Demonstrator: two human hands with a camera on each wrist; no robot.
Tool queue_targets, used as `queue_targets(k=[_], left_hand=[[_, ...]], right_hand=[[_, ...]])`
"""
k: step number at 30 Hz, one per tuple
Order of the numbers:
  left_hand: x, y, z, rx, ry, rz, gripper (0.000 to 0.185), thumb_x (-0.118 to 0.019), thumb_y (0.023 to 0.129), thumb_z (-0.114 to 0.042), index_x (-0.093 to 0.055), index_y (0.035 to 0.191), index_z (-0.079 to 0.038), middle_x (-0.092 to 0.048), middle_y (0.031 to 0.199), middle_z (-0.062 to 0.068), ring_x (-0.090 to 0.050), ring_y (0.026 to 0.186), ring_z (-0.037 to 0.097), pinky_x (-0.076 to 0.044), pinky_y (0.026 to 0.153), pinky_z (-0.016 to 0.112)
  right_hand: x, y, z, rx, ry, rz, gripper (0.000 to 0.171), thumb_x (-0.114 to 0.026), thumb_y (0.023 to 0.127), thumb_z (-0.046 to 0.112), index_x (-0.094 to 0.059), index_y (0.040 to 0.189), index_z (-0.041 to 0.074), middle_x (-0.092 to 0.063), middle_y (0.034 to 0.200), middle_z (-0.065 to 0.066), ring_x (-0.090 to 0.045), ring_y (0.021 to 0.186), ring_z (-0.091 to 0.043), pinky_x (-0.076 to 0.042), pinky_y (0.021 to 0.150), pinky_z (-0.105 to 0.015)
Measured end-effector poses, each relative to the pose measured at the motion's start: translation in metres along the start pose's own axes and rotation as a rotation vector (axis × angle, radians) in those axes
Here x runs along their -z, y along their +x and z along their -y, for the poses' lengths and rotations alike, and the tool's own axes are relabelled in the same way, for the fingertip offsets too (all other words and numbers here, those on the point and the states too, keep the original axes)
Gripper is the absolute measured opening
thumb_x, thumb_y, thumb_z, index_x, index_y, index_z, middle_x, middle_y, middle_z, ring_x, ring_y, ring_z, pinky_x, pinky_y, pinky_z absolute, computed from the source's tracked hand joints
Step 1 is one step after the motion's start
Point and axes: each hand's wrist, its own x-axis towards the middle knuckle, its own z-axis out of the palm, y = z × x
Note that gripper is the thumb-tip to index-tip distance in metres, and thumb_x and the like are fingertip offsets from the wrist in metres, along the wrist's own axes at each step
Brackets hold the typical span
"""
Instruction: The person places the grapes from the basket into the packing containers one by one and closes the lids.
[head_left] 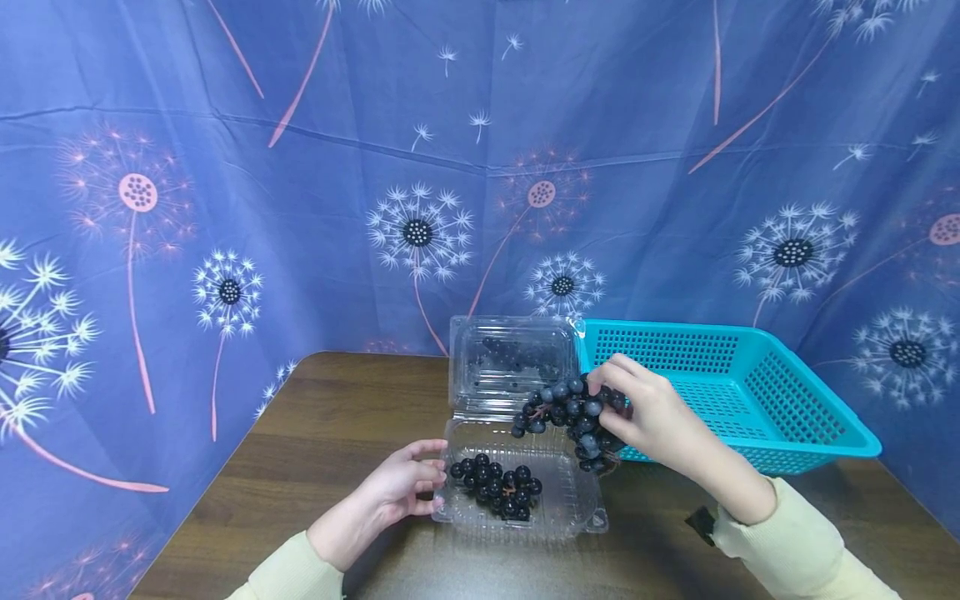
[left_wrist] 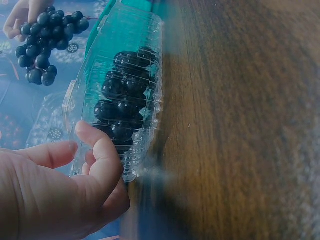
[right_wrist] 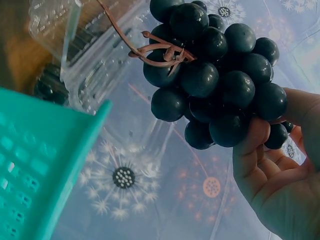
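My right hand grips a bunch of dark grapes and holds it above the right side of a clear plastic clamshell container. In the right wrist view, the thumb and fingers pinch the round grapes at one end, and a brown stem sticks out from the other. At the container's left edge, my left hand holds the rim with bent fingers and thumb. Inside the base, on the left, lies a second bunch of black grapes. The hinged lid stands raised at the back.
A turquoise perforated basket stands to the right, behind the right forearm. A small black object lies near the right sleeve. Blue dandelion-patterned cloth hangs behind the wooden table.
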Motion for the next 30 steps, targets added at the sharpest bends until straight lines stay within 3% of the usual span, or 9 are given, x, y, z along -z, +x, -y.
queue_targets(k=[14,30], left_hand=[[0.001,0.0,-0.001,0.005,0.008,0.001,0.061,-0.052,0.08,0.007,-0.033,0.138,0.0,-0.043,0.103,0.01,-0.048,0.08,0.014,-0.05,0.065,0.027],[0.0,0.0,0.0,0.003,-0.004,0.003,0.06,-0.052,0.081,0.007,-0.032,0.137,0.0,-0.043,0.102,0.009,-0.048,0.079,0.013,-0.05,0.065,0.027]], right_hand=[[-0.028,-0.011,0.007,-0.037,0.127,0.048,0.042,-0.063,0.066,-0.013,-0.055,0.094,0.017,-0.053,0.096,0.008,-0.028,0.053,0.003,-0.032,0.041,-0.012],[-0.058,-0.021,0.016,-0.072,0.226,0.105,0.04,-0.061,0.066,-0.012,-0.055,0.092,0.017,-0.053,0.095,0.009,-0.035,0.057,0.002,-0.033,0.041,-0.011]])
